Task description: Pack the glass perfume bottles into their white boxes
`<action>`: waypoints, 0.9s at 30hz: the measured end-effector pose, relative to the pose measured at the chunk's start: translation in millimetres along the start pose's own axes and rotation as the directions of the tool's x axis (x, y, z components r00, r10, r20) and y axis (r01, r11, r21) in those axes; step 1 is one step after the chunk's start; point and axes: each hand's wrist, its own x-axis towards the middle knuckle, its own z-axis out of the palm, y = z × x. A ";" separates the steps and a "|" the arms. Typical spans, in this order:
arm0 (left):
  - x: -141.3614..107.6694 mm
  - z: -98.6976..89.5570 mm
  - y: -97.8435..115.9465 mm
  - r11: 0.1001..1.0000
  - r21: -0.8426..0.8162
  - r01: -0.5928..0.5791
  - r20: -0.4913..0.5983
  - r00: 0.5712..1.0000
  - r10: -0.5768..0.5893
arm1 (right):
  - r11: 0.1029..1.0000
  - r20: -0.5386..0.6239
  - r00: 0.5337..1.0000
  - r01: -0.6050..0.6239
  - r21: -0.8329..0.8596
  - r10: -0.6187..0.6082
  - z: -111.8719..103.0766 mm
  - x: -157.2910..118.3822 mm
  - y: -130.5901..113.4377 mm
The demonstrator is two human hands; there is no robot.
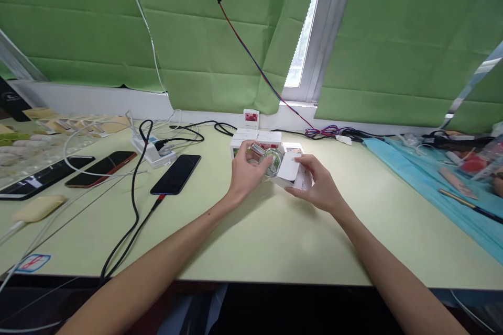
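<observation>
My left hand (245, 174) is closed on a small clear glass bottle with a silvery cap, which looks like a perfume bottle (274, 161). Its cap points up and to the left. Close beside it, my right hand (320, 186) grips a small white box (290, 168) with its flap open toward the bottle. Whether the bottle touches the box I cannot tell. Just behind my hands stand several white boxes (245, 135) with coloured pictures, partly hidden. Another picture box (251, 118) leans at the wall.
On the left lie a black phone (176, 174) on a cable, a second phone (101, 168), a tablet-like device (47, 177), a power strip (153, 151) and a yellowish case (39, 208). Cables cross the table (220, 251). Blue sheeting (424, 188) with clutter covers the right.
</observation>
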 end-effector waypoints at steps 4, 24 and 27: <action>1.0 0.8 -0.9 1.000 0.012 0.011 -0.006 1.000 -0.011 | 1.000 0.006 1.000 -0.018 0.000 0.018 0.0 -0.3 1.5; -1.3 4.0 -6.9 0.964 0.264 -0.011 -0.013 1.000 0.015 | 0.973 0.101 0.976 -0.202 0.108 0.192 3.2 -3.8 13.1; -1.5 3.5 -9.2 0.965 0.264 -0.003 0.014 1.000 -0.001 | 0.964 0.113 0.973 -0.218 0.154 0.202 4.3 -5.6 18.2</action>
